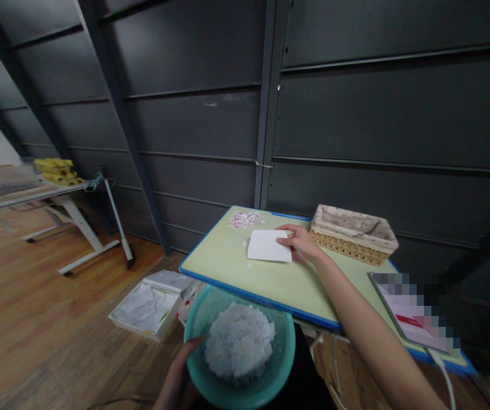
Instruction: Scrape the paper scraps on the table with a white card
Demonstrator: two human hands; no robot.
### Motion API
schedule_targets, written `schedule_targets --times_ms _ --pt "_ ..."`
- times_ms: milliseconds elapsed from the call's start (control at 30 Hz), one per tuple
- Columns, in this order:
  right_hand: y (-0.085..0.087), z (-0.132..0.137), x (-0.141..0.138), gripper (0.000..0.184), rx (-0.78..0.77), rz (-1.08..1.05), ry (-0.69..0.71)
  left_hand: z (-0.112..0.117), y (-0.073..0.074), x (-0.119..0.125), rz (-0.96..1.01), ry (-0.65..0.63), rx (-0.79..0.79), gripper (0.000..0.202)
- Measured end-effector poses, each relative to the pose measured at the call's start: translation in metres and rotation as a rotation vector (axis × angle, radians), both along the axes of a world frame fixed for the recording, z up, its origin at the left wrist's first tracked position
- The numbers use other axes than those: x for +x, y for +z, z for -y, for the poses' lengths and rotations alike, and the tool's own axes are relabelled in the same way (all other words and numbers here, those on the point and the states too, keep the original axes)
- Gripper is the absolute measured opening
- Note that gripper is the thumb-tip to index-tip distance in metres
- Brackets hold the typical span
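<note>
My right hand [301, 244] reaches across the pale green table [236, 267] and pinches the right edge of a white sheet of paper [268, 246] that lies flat on it. My left hand [182, 370] grips the near left rim of a teal bowl [283, 341], held just below the table's front edge. The bowl is heaped with small white paper scraps [239, 341]. A small pile of pink and white scraps [245, 220] lies at the table's far edge, beyond the sheet.
A wicker basket [353, 234] with a cloth lining stands at the table's back right. Papers [411, 319] lie at the right end. White flat boxes [153, 302] sit on the wooden floor at left. Another table [35, 191] stands far left. A dark panelled wall is behind.
</note>
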State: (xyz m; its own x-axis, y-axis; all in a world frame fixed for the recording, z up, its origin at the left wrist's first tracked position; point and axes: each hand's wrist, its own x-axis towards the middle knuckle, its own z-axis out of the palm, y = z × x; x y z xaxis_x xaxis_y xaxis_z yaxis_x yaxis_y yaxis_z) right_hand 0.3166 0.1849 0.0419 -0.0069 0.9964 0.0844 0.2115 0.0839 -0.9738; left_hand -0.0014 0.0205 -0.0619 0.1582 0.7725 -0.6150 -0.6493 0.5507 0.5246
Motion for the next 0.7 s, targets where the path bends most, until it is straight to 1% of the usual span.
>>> schedule_targets --times_ms 67,133,300,367,433,533,600,700 --pt "0.0 -0.001 0.007 0.044 -0.003 0.061 -0.019 0.0 0.001 0.0 -0.01 -0.005 0.028 0.061" --pt "0.001 0.0 0.008 0.044 -0.019 0.087 0.005 0.0 0.003 0.002 -0.018 0.005 0.035 0.059" --pt "0.002 0.007 -0.002 0.049 -0.087 0.064 0.172 0.002 0.01 0.005 -0.019 0.026 0.022 0.06" --pt "0.002 0.009 -0.005 0.048 -0.103 0.071 0.243 0.003 0.012 0.006 -0.012 0.031 0.007 0.059" --pt "0.003 0.009 -0.005 0.045 -0.111 0.046 0.28 0.003 0.013 0.005 0.005 0.031 -0.001 0.057" --pt "0.007 0.011 0.0 0.041 -0.1 -0.012 0.237 0.002 0.01 0.004 0.001 0.018 0.027 0.058" --pt "0.011 0.012 0.004 0.037 -0.1 0.007 0.201 0.002 0.006 0.003 -0.037 -0.002 0.035 0.059" --pt "0.012 0.014 0.006 0.033 -0.133 0.061 0.215 0.002 0.003 0.001 -0.053 -0.019 0.04 0.057"
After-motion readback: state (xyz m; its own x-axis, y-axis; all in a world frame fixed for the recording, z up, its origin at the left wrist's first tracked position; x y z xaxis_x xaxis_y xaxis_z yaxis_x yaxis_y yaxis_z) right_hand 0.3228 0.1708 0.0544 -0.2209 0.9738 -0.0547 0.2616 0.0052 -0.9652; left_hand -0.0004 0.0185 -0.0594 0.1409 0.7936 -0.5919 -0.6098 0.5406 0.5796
